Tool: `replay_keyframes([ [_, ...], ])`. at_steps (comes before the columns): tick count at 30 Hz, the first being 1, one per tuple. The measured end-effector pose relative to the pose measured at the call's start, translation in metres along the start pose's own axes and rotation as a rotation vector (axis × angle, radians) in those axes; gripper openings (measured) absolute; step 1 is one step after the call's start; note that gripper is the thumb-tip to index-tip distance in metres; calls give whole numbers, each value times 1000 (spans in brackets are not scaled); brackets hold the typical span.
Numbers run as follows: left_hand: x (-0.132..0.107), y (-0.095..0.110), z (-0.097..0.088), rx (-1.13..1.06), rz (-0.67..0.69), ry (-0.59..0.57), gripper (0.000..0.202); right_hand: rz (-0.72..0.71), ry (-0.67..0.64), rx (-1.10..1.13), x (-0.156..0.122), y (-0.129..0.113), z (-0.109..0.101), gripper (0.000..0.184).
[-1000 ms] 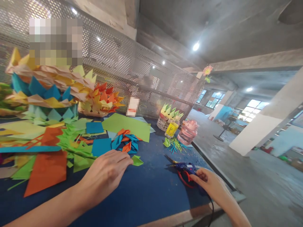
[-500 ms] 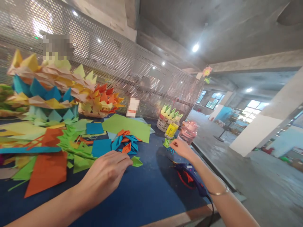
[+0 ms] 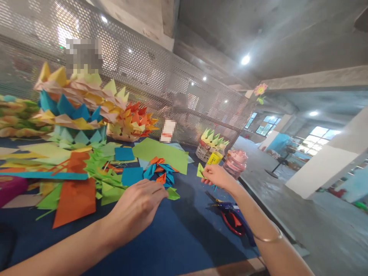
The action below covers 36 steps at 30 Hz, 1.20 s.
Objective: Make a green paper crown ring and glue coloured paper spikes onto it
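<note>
A craft workshop is spreading around the blue table: folded-paper pieces are crowding its left side, a glue gun is lying on its right, and bare concrete ceiling is stretching high above it.

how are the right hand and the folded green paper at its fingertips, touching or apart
Touching: the head view shows the right hand pinching one end of the folded green paper while the other end sticks out.
</note>
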<state>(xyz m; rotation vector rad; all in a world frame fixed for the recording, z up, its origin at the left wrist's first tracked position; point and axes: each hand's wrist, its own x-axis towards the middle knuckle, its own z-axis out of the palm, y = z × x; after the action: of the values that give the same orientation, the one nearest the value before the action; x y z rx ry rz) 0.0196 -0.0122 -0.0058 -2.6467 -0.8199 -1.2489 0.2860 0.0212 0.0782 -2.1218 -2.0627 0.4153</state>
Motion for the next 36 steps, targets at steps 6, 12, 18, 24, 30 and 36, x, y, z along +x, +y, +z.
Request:
replay_keyframes([
  [6, 7, -5, -6, -45, -203, -156, 23, -283, 157, 189, -46, -49, 39, 20],
  [12, 14, -6, -12, -40, -308, -227, 19, -393, 309, 228, -51, -58, 69, 29],
  [18, 14, -6, -12, -40, -334, -277, 17, -523, 233, 260, -58, -57, 77, 24],
  [24, 16, -3, -14, -62, -383, -361, 18, -527, 301, 357, -54, -56, 81, 25],
  [30, 15, -1, -15, -51, -388, -377, 21, -477, 421, 451, -50, -51, 82, 23],
  [36, 15, -3, -13, -46, -401, -329, 23, -672, 653, 351, -50, -48, 86, 24],
])
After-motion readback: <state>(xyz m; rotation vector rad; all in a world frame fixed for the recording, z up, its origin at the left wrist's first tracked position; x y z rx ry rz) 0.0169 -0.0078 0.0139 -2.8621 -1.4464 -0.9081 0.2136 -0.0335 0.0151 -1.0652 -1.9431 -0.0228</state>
